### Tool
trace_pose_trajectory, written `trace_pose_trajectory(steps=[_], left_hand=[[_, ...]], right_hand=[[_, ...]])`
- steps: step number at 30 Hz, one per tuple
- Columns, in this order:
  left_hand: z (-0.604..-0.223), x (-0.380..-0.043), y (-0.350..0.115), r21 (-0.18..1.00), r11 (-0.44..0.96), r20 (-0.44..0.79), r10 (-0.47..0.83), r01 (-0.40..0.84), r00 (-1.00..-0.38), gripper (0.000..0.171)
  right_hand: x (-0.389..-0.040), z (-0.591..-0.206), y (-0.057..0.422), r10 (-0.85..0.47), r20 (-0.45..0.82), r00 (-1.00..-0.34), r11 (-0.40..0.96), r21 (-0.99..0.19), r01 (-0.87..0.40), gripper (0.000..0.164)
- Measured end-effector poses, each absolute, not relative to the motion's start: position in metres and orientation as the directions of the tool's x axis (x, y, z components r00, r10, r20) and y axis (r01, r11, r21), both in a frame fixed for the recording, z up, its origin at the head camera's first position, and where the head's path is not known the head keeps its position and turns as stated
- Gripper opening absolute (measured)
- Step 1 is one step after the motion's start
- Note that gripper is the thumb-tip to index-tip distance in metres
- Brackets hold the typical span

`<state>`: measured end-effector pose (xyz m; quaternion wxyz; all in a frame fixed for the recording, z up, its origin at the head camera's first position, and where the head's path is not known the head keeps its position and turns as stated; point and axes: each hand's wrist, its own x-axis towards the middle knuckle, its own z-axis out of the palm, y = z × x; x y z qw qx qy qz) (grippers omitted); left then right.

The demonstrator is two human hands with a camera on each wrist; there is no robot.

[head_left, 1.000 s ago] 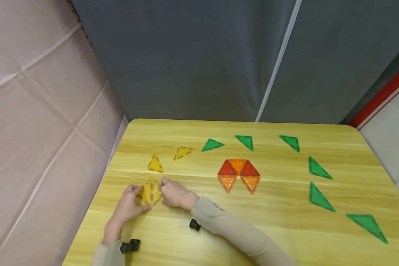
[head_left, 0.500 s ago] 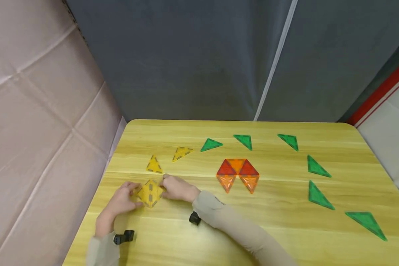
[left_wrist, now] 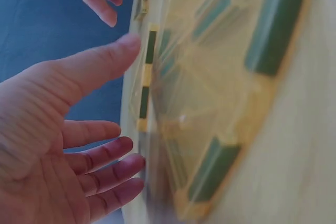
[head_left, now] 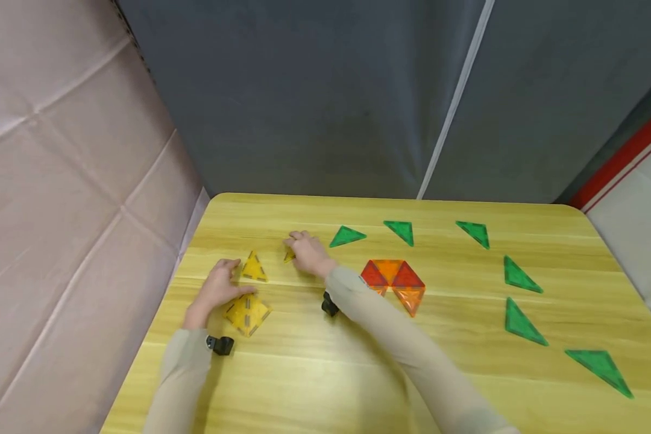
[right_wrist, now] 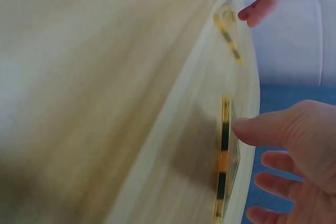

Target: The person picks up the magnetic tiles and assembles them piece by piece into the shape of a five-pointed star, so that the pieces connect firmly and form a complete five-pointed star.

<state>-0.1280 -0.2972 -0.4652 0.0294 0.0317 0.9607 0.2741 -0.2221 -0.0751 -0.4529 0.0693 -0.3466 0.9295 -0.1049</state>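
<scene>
My left hand (head_left: 222, 288) hovers beside a yellow triangle tile (head_left: 254, 267), fingers spread and holding nothing. Just below its thumb lies a diamond of joined yellow triangle tiles (head_left: 248, 314), whose face also fills the left wrist view. My right hand (head_left: 307, 252) is over another yellow triangle tile (head_left: 289, 256) and hides most of it. In the right wrist view the thumb of that hand is at the upper face of this tile (right_wrist: 224, 156), and its fingers are loosely bent. Whether the thumb touches it I cannot tell.
Several green triangle tiles (head_left: 522, 322) lie in an arc along the back and right of the wooden table (head_left: 282, 386). Red and orange triangle tiles (head_left: 389, 272) are joined near the middle, partly behind the right sleeve (head_left: 382, 319). A dark curtain (head_left: 304, 108) hangs behind.
Both hands have left the yellow diamond, which lies flat. The left hand moved up towards the nearby yellow triangle tile; the right moved up and right over the farther one.
</scene>
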Motion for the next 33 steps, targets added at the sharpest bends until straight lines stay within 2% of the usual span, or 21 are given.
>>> trace_pose_trajectory(steps=[7,15,25,33], left_hand=[[-0.469,-0.139,-0.289,0.531,0.847,-0.064,0.061,0.018,-0.996,0.088],[-0.471,-0.145,-0.28,0.504,0.863,-0.062,0.061,0.022,-0.996,0.091],[-0.471,-0.154,-0.277,0.484,0.873,-0.054,0.092,0.054,-0.994,0.085],[-0.472,-0.16,-0.277,0.496,0.866,-0.073,0.115,0.063,-0.991,0.084]], right_hand=[[-0.234,-0.457,-0.076,-0.637,-0.165,-0.753,0.77,-0.186,-0.611,0.05],[-0.232,-0.463,-0.082,-0.629,-0.163,-0.76,0.777,-0.143,-0.612,0.043],[-0.225,-0.471,-0.091,-0.566,-0.068,-0.822,0.813,-0.214,-0.542,0.038],[-0.218,-0.471,-0.1,-0.506,-0.065,-0.86,0.814,-0.365,-0.451,0.032]])
